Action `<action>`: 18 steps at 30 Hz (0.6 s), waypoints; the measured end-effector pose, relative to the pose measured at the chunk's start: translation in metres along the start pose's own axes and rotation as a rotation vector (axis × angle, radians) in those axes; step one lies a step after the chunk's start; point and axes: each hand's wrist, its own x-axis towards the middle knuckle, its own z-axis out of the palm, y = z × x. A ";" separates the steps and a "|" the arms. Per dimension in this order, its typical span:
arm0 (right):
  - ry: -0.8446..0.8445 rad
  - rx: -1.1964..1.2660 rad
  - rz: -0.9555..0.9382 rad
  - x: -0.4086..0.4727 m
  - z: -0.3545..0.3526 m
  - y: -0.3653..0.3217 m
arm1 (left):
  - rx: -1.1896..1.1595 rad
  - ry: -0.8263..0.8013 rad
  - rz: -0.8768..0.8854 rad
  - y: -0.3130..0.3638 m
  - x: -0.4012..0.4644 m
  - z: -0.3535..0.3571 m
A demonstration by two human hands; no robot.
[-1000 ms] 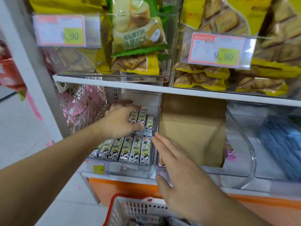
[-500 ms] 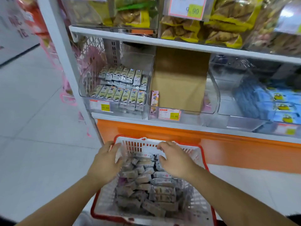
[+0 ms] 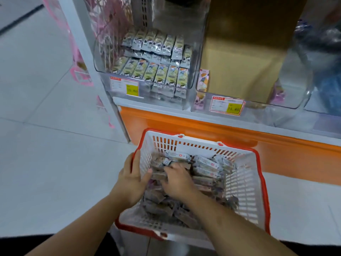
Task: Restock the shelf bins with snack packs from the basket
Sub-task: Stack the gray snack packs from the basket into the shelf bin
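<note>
Both hands work inside a white basket (image 3: 245, 183) with a red rim, which stands on the floor in front of the orange shelf base (image 3: 203, 126). The right hand (image 3: 177, 180) lies palm-down on the heap of snack packs (image 3: 204, 169); its fingertips are buried among the wrappers, so whether they grasp a pack cannot be told. The left hand (image 3: 132, 179) sits at the basket's left wall, thumb over the red rim, fingers curled toward the packs; what they hold is hidden by the right hand. Print on the wrappers is too blurred to read. Above, the left shelf bin (image 3: 103, 71) holds two tidy rows of packs behind a price label (image 3: 124, 86). The neighbouring bin (image 3: 295, 100) is largely masked by a brown cardboard sheet (image 3: 239, 58), with one pack (image 3: 203, 80) upright at its left front corner. The bin at far right is cut off. Pale tiled floor (image 3: 46, 145) lies open to the left of the basket.
</note>
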 end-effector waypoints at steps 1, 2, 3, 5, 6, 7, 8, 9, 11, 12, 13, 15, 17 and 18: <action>0.016 -0.030 0.015 0.004 0.006 -0.003 | -0.014 -0.002 -0.007 0.000 0.000 0.000; 0.026 -0.048 0.034 0.006 0.012 -0.005 | -0.029 -0.004 -0.012 0.000 0.000 0.000; 0.040 -0.055 0.055 0.007 0.017 -0.006 | -0.037 -0.006 -0.013 0.000 -0.001 -0.001; 0.098 -0.043 0.095 0.009 0.026 -0.007 | -0.025 -0.012 0.002 0.000 -0.002 -0.002; 0.123 -0.027 0.118 0.008 0.029 -0.007 | -0.019 -0.015 0.008 0.000 -0.003 -0.003; 0.143 -0.015 0.132 0.007 0.030 -0.007 | -0.013 -0.016 0.008 0.001 -0.003 -0.003; 0.153 0.000 0.143 0.005 0.030 -0.007 | -0.008 -0.018 0.003 0.001 -0.004 -0.003; 0.151 0.010 0.153 0.004 0.028 -0.007 | -0.004 -0.024 -0.005 0.002 -0.004 -0.004; 0.147 0.044 0.167 -0.001 0.022 -0.006 | -0.003 -0.042 -0.015 0.004 -0.004 -0.005; 0.154 0.086 0.182 -0.004 0.019 -0.005 | 0.001 -0.055 -0.023 0.005 -0.004 -0.006; 0.156 0.134 0.203 -0.008 0.015 -0.004 | 0.015 -0.070 -0.036 0.006 -0.004 -0.007; 0.149 0.266 0.221 -0.020 0.001 -0.001 | 0.072 -0.100 -0.079 0.009 -0.004 -0.010; 0.128 0.367 0.184 -0.035 -0.025 0.002 | 0.176 -0.094 -0.115 0.019 -0.008 -0.016; 0.114 0.385 0.147 -0.043 -0.042 0.001 | 0.220 -0.065 -0.110 0.028 -0.010 -0.022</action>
